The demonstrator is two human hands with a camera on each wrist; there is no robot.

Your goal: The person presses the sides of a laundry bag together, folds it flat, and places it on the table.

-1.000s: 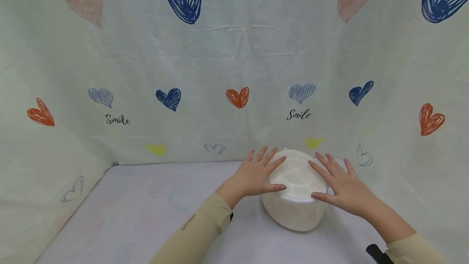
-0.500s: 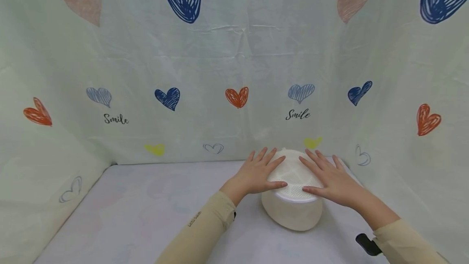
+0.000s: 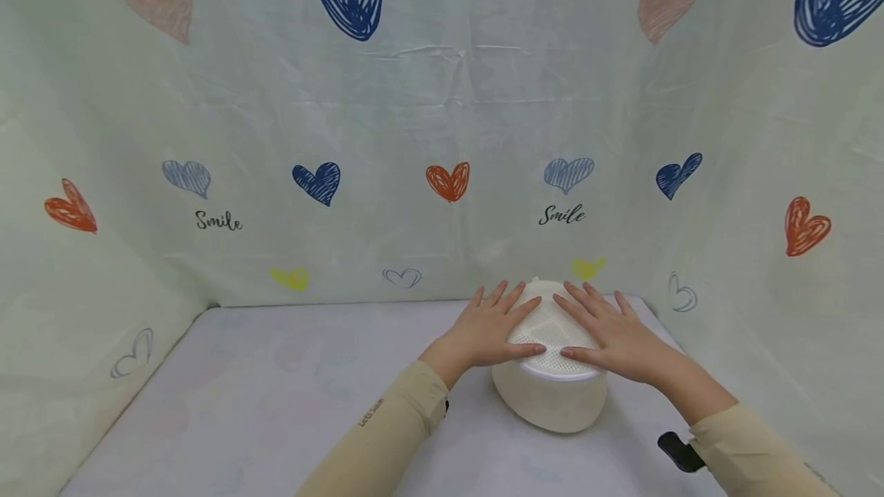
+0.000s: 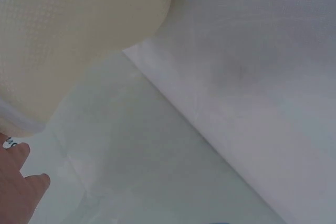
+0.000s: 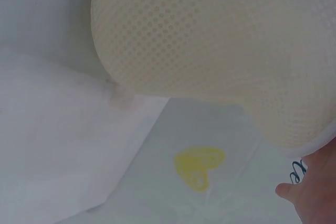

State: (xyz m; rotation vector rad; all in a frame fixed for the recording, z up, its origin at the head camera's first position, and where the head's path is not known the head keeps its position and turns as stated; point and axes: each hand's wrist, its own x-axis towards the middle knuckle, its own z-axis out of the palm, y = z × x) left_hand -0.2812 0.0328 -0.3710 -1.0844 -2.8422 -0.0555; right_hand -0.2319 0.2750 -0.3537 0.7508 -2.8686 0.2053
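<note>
A dome-shaped cream mesh bag (image 3: pixel 562 405) stands right of the middle, with a curved white trim across its front and a small tip on top. My left hand (image 3: pixel 479 330) rests against its left side, fingers straight and spread. On the opposite side my right hand (image 3: pixel 621 336) lies likewise, with the two thumbs facing each other a short way apart over the front mesh. From below, both wrist views show the perforated cloth of the bag (image 5: pixel 173 30) bulging in rounded lobes. Only part of the left hand (image 4: pixel 18 192) and the right hand (image 5: pixel 317 190) shows there, beyond the trim.
Beneath the bag is a table with a pale, faintly patterned cloth (image 3: pixel 276 405). Behind it and at both sides hang whitish curtains (image 3: pixel 387 113) printed with hearts and the word Smile. A black strap piece (image 3: pixel 680 451) sits by the right sleeve.
My right hand has moved left and inward onto the bag, bringing its thumb closer to the left one. The left hand has shifted only slightly; the bag stands nearly where it was.
</note>
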